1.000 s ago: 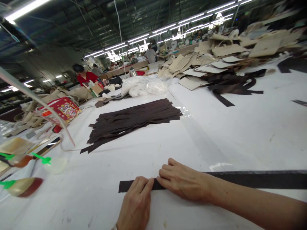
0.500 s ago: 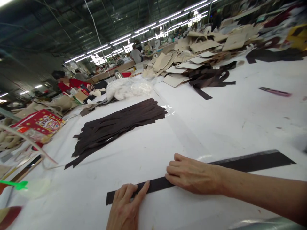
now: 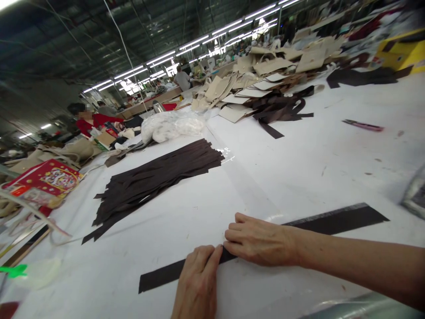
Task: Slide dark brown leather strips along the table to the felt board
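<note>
A long dark brown strip [image 3: 338, 220] lies slantwise on the white tabletop before me. It is narrower to the left of my hands and wider to the right, with a shiny band along its far edge. My left hand [image 3: 199, 272] is closed on the narrow part, thumb and fingers bunched at the strip. Just right of it, my right hand [image 3: 259, 241] has its fingers curled onto the same strip, and the fingertips of both hands nearly meet. The strip beneath my right palm is hidden. Farther back lies a stack of similar dark strips [image 3: 159, 177].
Beige cut pieces [image 3: 229, 86] and a tangle of dark strips [image 3: 282, 110] lie at the back. A pink-handled pointed tool [image 3: 363, 125] rests at right. Clear plastic bags [image 3: 172, 125], a red box [image 3: 49, 177] and a green plastic item [image 3: 15, 270] are at left. Someone in red [image 3: 96, 122] is beyond.
My left hand has slid right along the strip, close to my right hand, its outstretched finger now drawn in. The whole view has shifted slightly.
</note>
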Tool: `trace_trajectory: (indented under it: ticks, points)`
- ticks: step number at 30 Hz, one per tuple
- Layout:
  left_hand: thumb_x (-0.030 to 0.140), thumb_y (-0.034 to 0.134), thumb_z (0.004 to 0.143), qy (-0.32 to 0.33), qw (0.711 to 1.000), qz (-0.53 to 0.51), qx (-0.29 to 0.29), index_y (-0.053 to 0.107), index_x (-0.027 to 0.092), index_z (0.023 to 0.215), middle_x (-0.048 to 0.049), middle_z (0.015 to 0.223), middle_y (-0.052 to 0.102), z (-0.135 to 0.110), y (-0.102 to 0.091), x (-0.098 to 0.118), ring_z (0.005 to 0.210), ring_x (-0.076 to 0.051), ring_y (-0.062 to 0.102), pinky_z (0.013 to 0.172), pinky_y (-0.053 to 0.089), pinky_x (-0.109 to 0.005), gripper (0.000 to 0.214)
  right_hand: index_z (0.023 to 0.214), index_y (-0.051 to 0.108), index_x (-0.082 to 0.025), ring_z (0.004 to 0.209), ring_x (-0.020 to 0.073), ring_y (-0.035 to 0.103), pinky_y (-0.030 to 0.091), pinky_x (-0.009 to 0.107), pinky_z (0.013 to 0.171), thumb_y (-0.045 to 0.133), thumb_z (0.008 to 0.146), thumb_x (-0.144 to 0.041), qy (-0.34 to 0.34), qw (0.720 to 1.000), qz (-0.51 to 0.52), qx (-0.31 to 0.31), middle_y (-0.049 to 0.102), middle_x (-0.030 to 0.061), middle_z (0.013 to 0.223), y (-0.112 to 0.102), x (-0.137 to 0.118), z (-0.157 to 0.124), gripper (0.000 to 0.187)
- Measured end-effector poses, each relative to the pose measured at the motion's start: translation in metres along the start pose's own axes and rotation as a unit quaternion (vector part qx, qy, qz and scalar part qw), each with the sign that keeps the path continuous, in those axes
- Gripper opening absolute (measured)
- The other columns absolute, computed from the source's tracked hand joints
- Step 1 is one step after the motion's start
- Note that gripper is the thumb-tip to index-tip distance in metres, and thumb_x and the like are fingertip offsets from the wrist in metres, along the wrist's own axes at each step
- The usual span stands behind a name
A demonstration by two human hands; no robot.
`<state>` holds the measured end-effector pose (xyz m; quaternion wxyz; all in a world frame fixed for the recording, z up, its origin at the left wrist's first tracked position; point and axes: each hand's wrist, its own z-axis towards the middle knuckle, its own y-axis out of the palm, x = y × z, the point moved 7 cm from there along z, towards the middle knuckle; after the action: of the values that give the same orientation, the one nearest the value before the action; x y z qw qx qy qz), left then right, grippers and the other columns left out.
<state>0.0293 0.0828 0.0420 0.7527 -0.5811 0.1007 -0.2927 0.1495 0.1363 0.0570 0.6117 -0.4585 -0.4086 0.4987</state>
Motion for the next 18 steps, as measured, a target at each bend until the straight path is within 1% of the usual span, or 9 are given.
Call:
trace_trajectory:
  ticks: [2,4,8,12,15,18]
  points:
    - [0.003,0.039,0.087,-0.004,0.999,-0.022,-0.022,0.049,0.013,0.131,-0.0096,0.103,0.061,0.005,0.01,0.002,0.093,-0.02,0.057,0.082,0.051,-0.032,0.046,0.084,0.057,-0.015,0.066,0.0159,0.041,0.029,0.033,0.068,0.048,0.094,-0.009,0.001,1.0,-0.002,-0.005,0.05,0.0006,0.078,0.0,0.002,-0.003,0.015]
    - [0.004,0.039,0.087,-0.006,0.999,-0.027,-0.034,0.048,0.013,0.133,-0.0088,0.099,0.061,0.004,0.016,0.0,0.09,-0.02,0.057,0.08,0.052,-0.032,0.047,0.084,0.057,-0.015,0.066,0.0157,0.041,0.029,0.032,0.068,0.048,0.095,-0.01,0.0,1.0,-0.002,-0.012,0.05,0.0007,0.079,0.0,0.003,-0.009,0.015]
    - [0.006,0.038,0.089,0.01,1.0,-0.009,-0.027,0.04,0.017,0.14,-0.0075,0.096,0.06,0.0,0.016,-0.006,0.087,-0.021,0.056,0.076,0.052,-0.034,0.052,0.079,0.056,-0.016,0.068,0.0154,0.042,0.029,0.032,0.068,0.049,0.095,-0.011,0.002,1.0,0.003,-0.027,0.05,0.0008,0.079,-0.003,0.01,-0.024,0.018]
    - [0.006,0.041,0.089,0.046,0.997,0.04,-0.054,0.034,0.02,0.145,-0.0064,0.095,0.06,-0.001,0.023,-0.005,0.084,-0.021,0.055,0.072,0.051,-0.033,0.059,0.079,0.055,-0.016,0.072,0.0159,0.043,0.03,0.033,0.07,0.05,0.095,-0.011,0.005,0.999,0.001,-0.035,0.049,0.0004,0.079,-0.008,0.016,-0.04,0.018]
    - [0.006,0.039,0.089,0.045,0.994,0.09,-0.04,0.036,0.021,0.145,-0.0056,0.091,0.058,-0.001,0.027,-0.005,0.081,-0.02,0.053,0.071,0.048,-0.033,0.058,0.078,0.054,-0.017,0.072,0.0156,0.043,0.03,0.032,0.07,0.05,0.094,-0.01,0.009,0.999,-0.002,-0.038,0.048,0.0003,0.079,-0.011,0.019,-0.051,0.018]
    - [0.005,0.038,0.089,0.041,0.99,0.134,-0.022,0.038,0.025,0.143,-0.0046,0.088,0.054,0.0,0.029,-0.002,0.079,-0.02,0.051,0.069,0.044,-0.033,0.058,0.078,0.053,-0.016,0.072,0.0156,0.042,0.029,0.032,0.07,0.05,0.093,-0.009,0.006,0.999,-0.012,-0.039,0.048,0.0007,0.079,-0.014,0.022,-0.061,0.017]
